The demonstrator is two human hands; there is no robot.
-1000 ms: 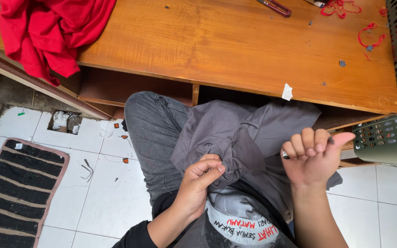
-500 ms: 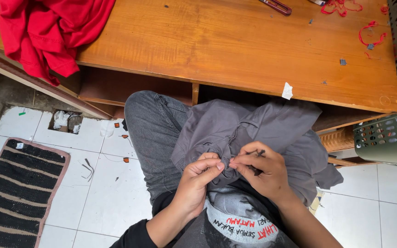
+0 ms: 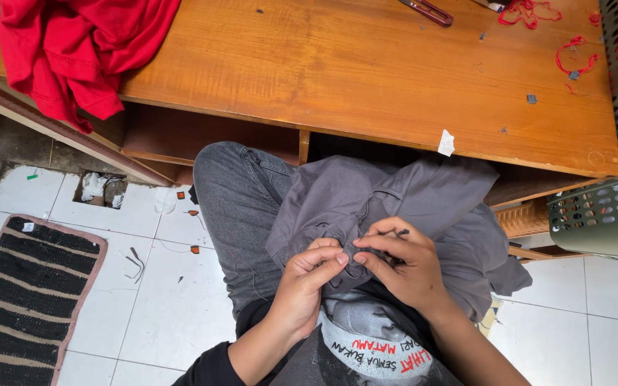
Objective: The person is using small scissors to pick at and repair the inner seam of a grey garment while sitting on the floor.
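Rug lies far left on the floor, red cloth on the bench. Left hand pinches a fold of grey cloth on the lap; right hand pinches just beside it, perhaps gripping a needle, fingertips nearly touching.

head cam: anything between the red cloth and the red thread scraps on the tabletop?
Mostly bare wood of the table between the red cloth and red thread scraps; only a dark tool at the far edge.
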